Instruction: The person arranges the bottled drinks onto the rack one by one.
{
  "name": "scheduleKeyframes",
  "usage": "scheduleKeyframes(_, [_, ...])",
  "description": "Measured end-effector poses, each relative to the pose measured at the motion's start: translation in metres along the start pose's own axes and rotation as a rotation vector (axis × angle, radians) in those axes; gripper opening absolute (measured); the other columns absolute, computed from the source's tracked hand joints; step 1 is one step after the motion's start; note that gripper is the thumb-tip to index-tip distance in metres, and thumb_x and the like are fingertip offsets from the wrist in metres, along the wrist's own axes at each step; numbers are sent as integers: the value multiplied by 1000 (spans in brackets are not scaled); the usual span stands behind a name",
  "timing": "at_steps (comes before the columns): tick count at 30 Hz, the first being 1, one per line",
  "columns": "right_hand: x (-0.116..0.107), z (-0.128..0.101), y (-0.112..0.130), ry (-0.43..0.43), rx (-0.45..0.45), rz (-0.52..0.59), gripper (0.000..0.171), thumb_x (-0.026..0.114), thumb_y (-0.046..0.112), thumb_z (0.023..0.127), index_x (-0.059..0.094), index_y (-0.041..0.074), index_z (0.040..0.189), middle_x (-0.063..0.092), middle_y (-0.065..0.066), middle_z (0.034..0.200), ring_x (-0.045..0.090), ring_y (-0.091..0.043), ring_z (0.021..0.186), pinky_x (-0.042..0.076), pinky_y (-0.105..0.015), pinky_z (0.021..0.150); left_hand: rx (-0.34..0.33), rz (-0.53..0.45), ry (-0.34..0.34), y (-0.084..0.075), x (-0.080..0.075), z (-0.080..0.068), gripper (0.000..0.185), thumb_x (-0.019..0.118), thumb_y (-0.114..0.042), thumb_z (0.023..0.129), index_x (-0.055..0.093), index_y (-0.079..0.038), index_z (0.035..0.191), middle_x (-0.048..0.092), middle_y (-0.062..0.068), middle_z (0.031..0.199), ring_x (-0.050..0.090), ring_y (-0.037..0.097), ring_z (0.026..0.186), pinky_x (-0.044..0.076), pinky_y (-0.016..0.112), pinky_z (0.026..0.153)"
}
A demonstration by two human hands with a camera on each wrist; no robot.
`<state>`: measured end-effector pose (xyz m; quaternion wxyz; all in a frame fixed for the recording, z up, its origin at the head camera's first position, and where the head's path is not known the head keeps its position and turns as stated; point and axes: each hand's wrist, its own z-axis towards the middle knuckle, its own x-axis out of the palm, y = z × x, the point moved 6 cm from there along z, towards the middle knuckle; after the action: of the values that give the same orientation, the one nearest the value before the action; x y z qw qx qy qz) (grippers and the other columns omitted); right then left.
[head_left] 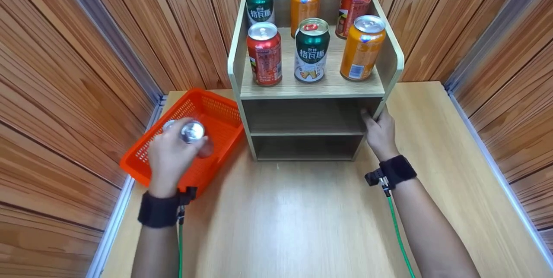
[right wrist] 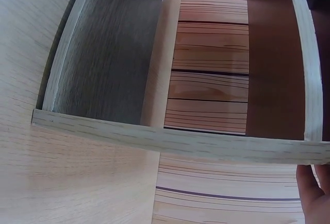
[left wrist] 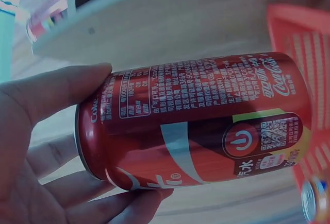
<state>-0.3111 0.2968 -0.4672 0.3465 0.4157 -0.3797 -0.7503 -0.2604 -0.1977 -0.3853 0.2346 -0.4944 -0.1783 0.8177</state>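
My left hand (head_left: 170, 150) grips a red Coca-Cola can (left wrist: 196, 126) over the orange plastic basket (head_left: 222, 124); its silver top (head_left: 192, 131) faces up beside the thumb. Fingers and thumb wrap one end of the can in the left wrist view. Another can (left wrist: 314, 201) lies low at that view's right edge, by the basket, and part of a silver top (head_left: 169, 125) shows behind my hand. With my right hand (head_left: 382, 133) I hold the right side panel of the wooden shelf (head_left: 311, 96), thumb inside the front edge and the other fingers mostly hidden outside it.
On the shelf's top board stand two rows of cans: red cans (head_left: 264, 60), green-and-white cans (head_left: 311, 55) and orange cans (head_left: 363, 53). Two lower compartments (head_left: 306, 116) face me. Wood-panelled walls (head_left: 65, 75) close in the table (head_left: 276, 222) on the left, back and right.
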Motion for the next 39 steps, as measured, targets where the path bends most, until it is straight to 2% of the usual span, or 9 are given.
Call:
scheduleKeyframes(6, [0,-1,0,-5,-3,-9,44,58,29,97,53,2,131,57,-19,132,49,-30,125,36,-47,104,87,-60,73,-30,21,-3,42,83,-28,76,69,-11,112,71,6,95,65,26,85,53,41,76])
scheduleKeyframes(13, [0,-1,-2,-7,6,-8,43,58,28,97,52,2,132,56,-17,134,48,-28,126,35,-46,105,154,-79,180,-54,46,-13,41,84,-28,74,70,-14,111,71,1,94,65,19,81,52,36,72])
scheduleKeyframes(19, [1,0,-2,5,5,2,45,57,28,98,51,1,133,55,-18,135,48,-28,127,35,-47,105,207,-99,234,-71,67,-26,47,86,-32,73,69,-15,113,71,-1,95,64,16,80,52,31,70])
scheduleKeyframes(27, [1,0,0,-10,-1,15,40,59,25,96,54,0,127,59,-18,130,51,-28,123,37,-46,102,275,-126,277,-93,94,-36,42,83,-32,72,71,-17,110,71,-3,90,64,14,75,50,28,65])
scheduleKeyframes(39, [1,0,0,-8,8,7,42,59,27,97,53,1,129,57,-18,132,49,-27,125,35,-45,104,352,-166,375,-116,138,-57,40,80,-31,74,70,-17,110,71,-3,95,64,13,75,52,28,64])
